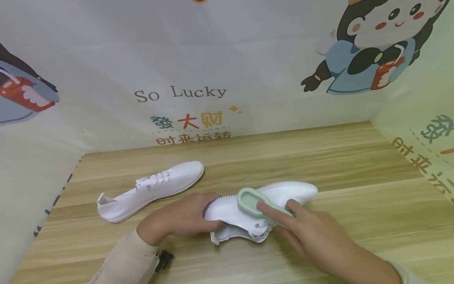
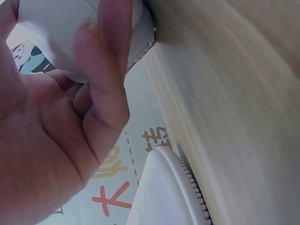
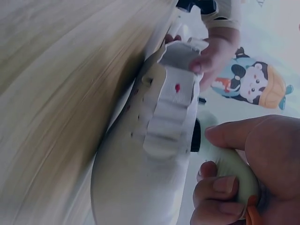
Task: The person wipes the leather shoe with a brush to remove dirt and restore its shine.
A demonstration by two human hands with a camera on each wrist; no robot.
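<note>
A white shoe point(image 1: 227, 209) lies tilted on its side, its opening toward the person and its toe to the right. The left hand point(image 1: 188, 215) grips its heel end, thumb at the opening; in the left wrist view the fingers of the left hand point(image 2: 61, 108) curl round the heel. In the right hand point(image 1: 315, 236) is a pale green brush point(image 1: 248, 202), its head against the shoe's side and the index finger on its back. From the right wrist view, the right hand point(image 3: 262, 164) curls round the green handle point(image 3: 234, 173), beside the laceless-looking front of the shoe point(image 3: 140, 187).
A second white shoe point(image 1: 173, 179), with laces, stands upright at the left on the wooden surface point(image 1: 354, 169). Printed cloth walls point(image 1: 248, 79) rise behind and at both sides. A small black object point(image 1: 164, 260) is at the left sleeve.
</note>
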